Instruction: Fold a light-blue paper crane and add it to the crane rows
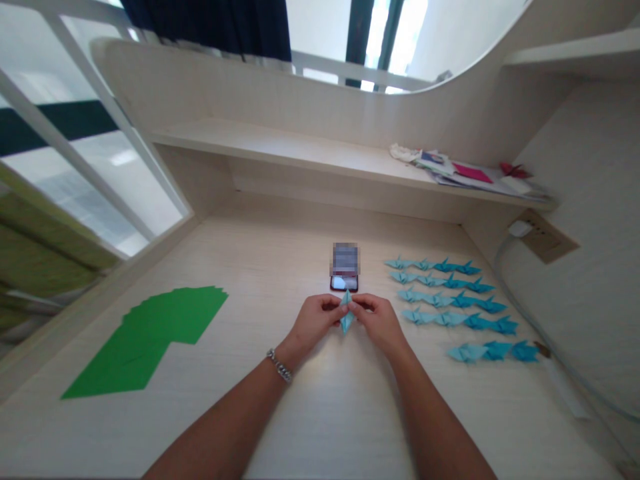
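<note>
From my head camera, both hands are out in front of me over the pale wood-grain surface [330, 413]. My left grip [315, 325] and right grip [380, 325] are close together, clamped from either side on a narrow folded light-blue paper [346, 315], which stands pointed and upright between my fingers, just above the surface. A chain bracelet [279, 365] circles my left wrist.

Just beyond my fingertips lies a phone [344, 283], with a blurred patch [345, 260] right behind it. To my right, rows of blue origami cranes [450, 300] line up in light and darker shades. To my left lies a spread stack of green paper sheets [145, 340].

Farther ahead, a shelf [280, 150] runs above the surface, with loose papers [450, 167] and a red folded paper [515, 171] at its right end. A white plug [520, 229] sits in a wall socket [547, 237] on the right, and its cable [540, 333] runs down along the wall.
</note>
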### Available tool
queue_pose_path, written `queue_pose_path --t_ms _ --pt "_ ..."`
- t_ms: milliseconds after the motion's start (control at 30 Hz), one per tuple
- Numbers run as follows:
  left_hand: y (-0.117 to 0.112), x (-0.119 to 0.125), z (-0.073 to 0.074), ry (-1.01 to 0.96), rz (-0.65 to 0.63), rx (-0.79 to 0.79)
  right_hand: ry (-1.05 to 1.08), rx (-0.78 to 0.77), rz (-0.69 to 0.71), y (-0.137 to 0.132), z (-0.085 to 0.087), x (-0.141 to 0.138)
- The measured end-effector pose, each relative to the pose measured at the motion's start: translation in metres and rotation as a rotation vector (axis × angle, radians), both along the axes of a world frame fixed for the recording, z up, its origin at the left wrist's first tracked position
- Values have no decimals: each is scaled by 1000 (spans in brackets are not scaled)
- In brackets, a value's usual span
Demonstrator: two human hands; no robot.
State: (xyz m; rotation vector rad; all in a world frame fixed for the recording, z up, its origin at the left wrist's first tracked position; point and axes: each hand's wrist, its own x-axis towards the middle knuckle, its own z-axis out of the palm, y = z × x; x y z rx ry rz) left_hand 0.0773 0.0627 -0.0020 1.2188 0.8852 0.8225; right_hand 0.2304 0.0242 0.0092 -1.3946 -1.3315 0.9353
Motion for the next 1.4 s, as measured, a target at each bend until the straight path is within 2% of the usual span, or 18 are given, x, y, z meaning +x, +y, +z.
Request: queue_pose_path --t_ms 467,600,933,1233,1400 --pt "-4 2 4 106 -72 86 78 -45 -63 2 -1 2" --pt "-4 1 5 79 -95 73 72 -43 -88 3 -2 3" --pt "-5 1 4 112 -91 156 117 -21 -111 2 -1 2" --pt "-4 0 3 132 -75 170 198 -84 -74 2 1 5" --pt "-3 1 4 121 -67 166 69 -16 -79 3 0 5"
